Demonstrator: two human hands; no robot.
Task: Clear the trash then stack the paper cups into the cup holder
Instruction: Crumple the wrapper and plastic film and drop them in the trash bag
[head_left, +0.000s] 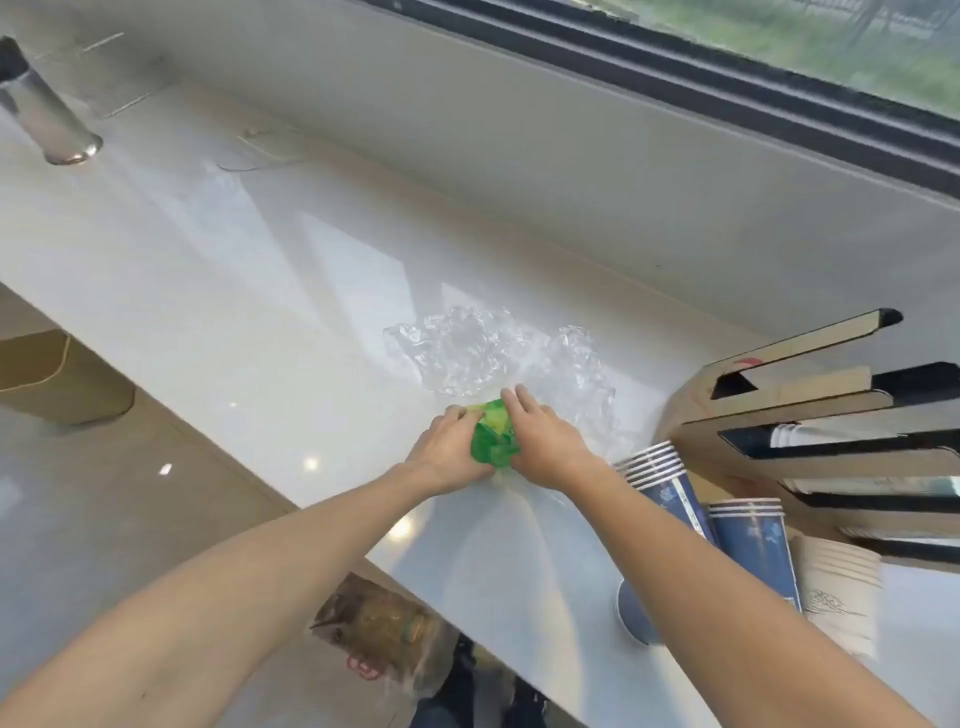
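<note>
Hands, L hand (451, 451) & R hand (546, 441), squeeze green wrapper (493, 439) on counter (260, 312), beside clear plastic (478, 353).

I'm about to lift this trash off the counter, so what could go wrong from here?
1. Both hands squeeze only the green wrapper; the clear plastic spreads beyond them and may stay behind.
2. The blue cups lie close by the right forearm; a sweep could roll them.
3. The wrapper sits near the counter edge and could slip to the floor.
</note>
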